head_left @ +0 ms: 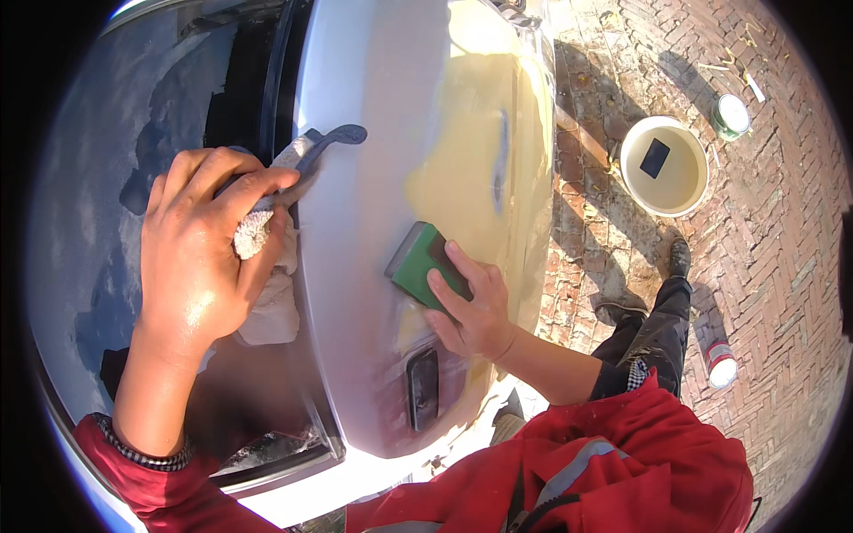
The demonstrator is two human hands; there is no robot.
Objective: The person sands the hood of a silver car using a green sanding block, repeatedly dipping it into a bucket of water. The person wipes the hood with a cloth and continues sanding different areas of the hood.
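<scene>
My right hand (pixel 480 311) is wrapped round a green sanding block (pixel 418 265) and holds it flat against the silver car panel (pixel 355 231). Just beyond the block, a wide patch of yellowish body filler (pixel 462 151) covers the panel's right part, with a bluish-grey streak showing in it. Over the dark car window (pixel 169 107), my left hand (pixel 195 240) is closed on a pale, bunched-up rag (pixel 274 315). Part of the rag hangs below my fingers onto the window edge; a grey strip (pixel 338 136) sticks out past my fingertips onto the panel.
A black, oblong handle-like piece (pixel 423 389) is set in the panel near me. On the brick ground (pixel 764 222) to the right stand a cream bucket (pixel 702 182) with a dark rectangular piece (pixel 655 158) in it, a green can (pixel 731 117) and a red can (pixel 721 364).
</scene>
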